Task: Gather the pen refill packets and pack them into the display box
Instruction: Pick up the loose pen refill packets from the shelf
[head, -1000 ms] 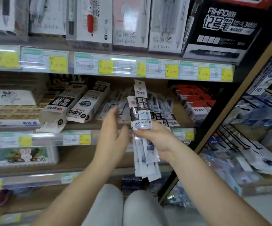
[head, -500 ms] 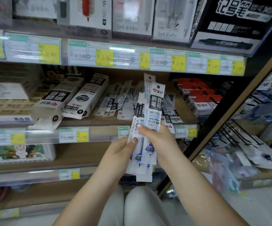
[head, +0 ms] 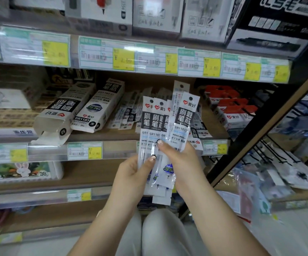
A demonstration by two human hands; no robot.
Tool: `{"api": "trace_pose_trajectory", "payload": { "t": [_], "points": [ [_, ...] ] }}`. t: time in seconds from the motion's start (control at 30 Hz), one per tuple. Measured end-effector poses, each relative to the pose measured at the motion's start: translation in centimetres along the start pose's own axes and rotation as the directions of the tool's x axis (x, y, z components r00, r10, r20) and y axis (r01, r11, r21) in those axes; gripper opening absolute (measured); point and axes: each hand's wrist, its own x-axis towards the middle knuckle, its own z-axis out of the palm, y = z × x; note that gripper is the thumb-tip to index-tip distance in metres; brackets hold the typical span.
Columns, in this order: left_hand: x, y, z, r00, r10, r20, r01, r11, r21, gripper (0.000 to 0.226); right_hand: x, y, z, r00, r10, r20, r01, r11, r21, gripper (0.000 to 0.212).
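- Our left hand [head: 131, 174] and right hand [head: 182, 163] both grip a fanned bunch of refill packets [head: 183, 119], thumbs on front, well right of the open display box [head: 62, 115].
- Loose packets [head: 127, 111] lie on the shelf [head: 105, 135] right of that box, too blurry to count.

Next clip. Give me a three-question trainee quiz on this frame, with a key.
1. True or false: the left hand and the right hand both hold the refill packets.
2. Where does the open display box lie? A: on the shelf, left of the hands. B: on the floor. C: in the lap.
3. Fill in: the packets' printed code reads GR____.
Key: 1 true; 2 A; 3 1103.
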Motion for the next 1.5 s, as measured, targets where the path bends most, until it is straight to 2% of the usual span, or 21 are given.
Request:
{"api": "trace_pose_trajectory", "payload": {
  "t": [0.17, 0.3, 0.43, 0.53, 0.63, 0.87, 1.1, 1.2, 1.37, 1.5],
  "points": [
    [-0.38, 0.08, 0.13, 0.998, -0.023, 0.060, 0.023, 1.000, 0.001, 0.027, 0.02, 0.10, 0.01, 1.000, 0.009, 0.011, -0.010, 0.997, 0.075, 0.018],
    [-0.49, -0.09, -0.05, 0.992, -0.004, 0.127, 0.003, 1.000, 0.005, 0.015, 0.06, 0.37, 0.02, 0.999, -0.003, -0.039, 0.007, 0.996, 0.094, 0.017],
    [-0.40, -0.19, -0.38, 0.987, 0.012, 0.162, -0.015, 1.000, 0.022, 0.015, 0.12, 0.46, -0.03, 0.999, 0.018, -0.049, -0.011, 0.993, 0.122, 0.017],
    [-0.35, -0.17, -0.43, 0.989, -0.010, 0.146, 0.012, 1.000, -0.015, 0.020, 0.27, 0.65, -0.10, 0.997, 0.022, -0.078, -0.017, 0.998, 0.067, 0.014],
    [-0.39, -0.20, -0.34, 0.991, -0.033, 0.130, 0.037, 0.999, -0.031, 0.014, 0.19, 0.57, -0.06, 0.997, -0.019, -0.079, 0.018, 1.000, -0.005, 0.015],
    [-0.30, 0.00, 0.20, 0.993, -0.089, 0.082, 0.096, 0.992, -0.081, 0.014, 0.27, 0.06, -0.11, 0.994, -0.058, -0.097, 0.058, 0.998, -0.009, 0.022],
    [0.09, 0.31, 0.16, 0.999, -0.031, -0.014, 0.031, 0.999, -0.029, 0.018, 0.27, -0.01, 0.00, 0.989, -0.089, -0.122, 0.087, 0.996, -0.019, 0.023],
    [0.14, 0.34, 0.08, 0.999, 0.003, -0.039, -0.002, 1.000, 0.020, 0.020, 0.35, 0.11, 0.11, 0.990, -0.049, -0.130, 0.053, 0.998, 0.027, 0.021],
    [0.06, 0.50, 0.03, 0.997, 0.022, -0.077, -0.020, 1.000, 0.018, 0.019, 0.44, 0.20, 0.25, 0.991, 0.085, -0.099, -0.062, 0.974, 0.218, 0.017],
    [0.05, 0.73, 0.05, 0.999, 0.037, -0.028, -0.037, 0.999, 0.021, 0.023, 0.49, 0.13, 0.65, 0.991, 0.085, -0.104, -0.055, 0.963, 0.263, 0.018]
  ]
}}
